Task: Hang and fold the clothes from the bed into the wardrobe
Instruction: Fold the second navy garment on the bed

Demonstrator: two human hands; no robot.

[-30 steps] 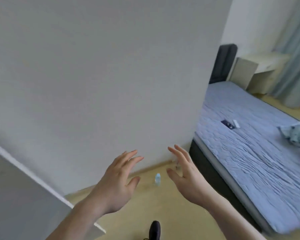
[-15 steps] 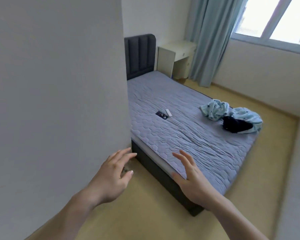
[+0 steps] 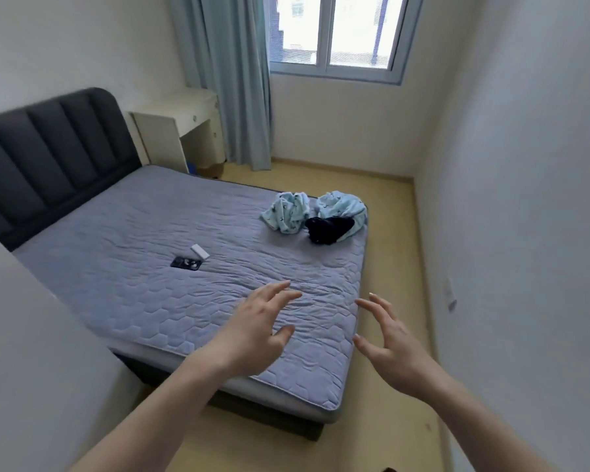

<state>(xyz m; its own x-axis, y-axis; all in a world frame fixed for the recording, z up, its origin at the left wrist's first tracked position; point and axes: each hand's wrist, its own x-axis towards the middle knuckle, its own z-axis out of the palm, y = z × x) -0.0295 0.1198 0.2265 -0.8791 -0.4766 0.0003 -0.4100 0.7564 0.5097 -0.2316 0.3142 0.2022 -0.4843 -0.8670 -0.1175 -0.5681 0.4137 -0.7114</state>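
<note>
Two crumpled light-blue patterned garments and a black garment lie in a heap at the far right corner of the bed, which has a lilac quilted cover. My left hand hovers over the near part of the bed, fingers spread, holding nothing. My right hand is raised beside the bed's near right corner, fingers spread and empty. Both hands are well short of the clothes. The wardrobe is not clearly in view.
A black phone and a small white box lie mid-bed. A dark padded headboard stands at left, a cream desk and blue curtain behind. A white panel fills the near left. Yellow floor runs along the bed's right side.
The view has swung right from a white wall to the whole bed and window. Both hands stayed raised and empty, and now sit over the bed's near end.
</note>
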